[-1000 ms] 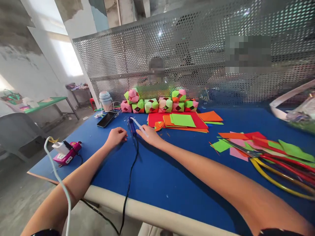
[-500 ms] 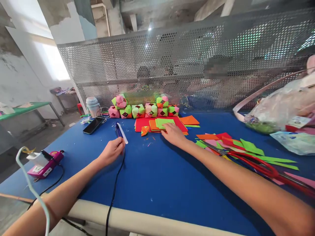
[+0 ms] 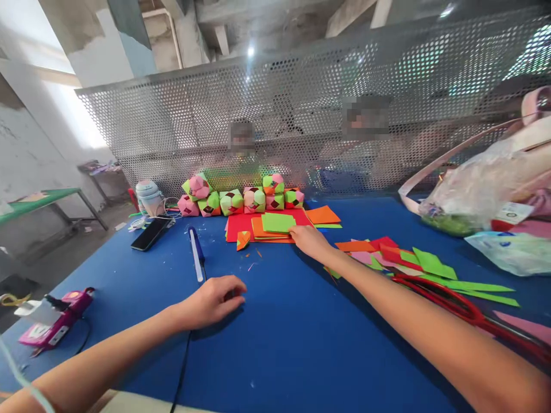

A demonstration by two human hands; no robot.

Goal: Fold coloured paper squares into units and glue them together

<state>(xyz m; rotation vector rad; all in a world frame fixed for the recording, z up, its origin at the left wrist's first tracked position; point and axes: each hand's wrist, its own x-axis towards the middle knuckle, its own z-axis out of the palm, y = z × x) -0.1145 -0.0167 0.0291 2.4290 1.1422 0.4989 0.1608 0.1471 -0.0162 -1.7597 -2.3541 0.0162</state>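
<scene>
My left hand (image 3: 215, 301) hovers just above the blue table with nothing in it, fingers half curled and the thumb apart from them. Beyond it lies a slim blue-and-white corded tool (image 3: 196, 255), its black cord running under my left wrist. My right hand (image 3: 312, 242) pinches the right edge of a light green paper sheet (image 3: 278, 222). That sheet tops a small stack with orange paper (image 3: 258, 228), on larger red paper (image 3: 235, 225). A small folded orange-and-green paper piece (image 3: 243, 240) lies at the stack's near left.
Folded paper blocks (image 3: 231, 202) line the back before a perforated metal screen (image 3: 193, 115). Red-handled scissors (image 3: 443, 292) and paper scraps (image 3: 433, 263) lie right, under a plastic bag (image 3: 469, 183). Left are a phone (image 3: 150, 234), a bottle (image 3: 150, 198) and a purple power strip (image 3: 64, 321).
My left hand has let go of the corded tool and moved right and nearer, its fingers loosening. My right hand has slid from the green sheet's near side to its right edge.
</scene>
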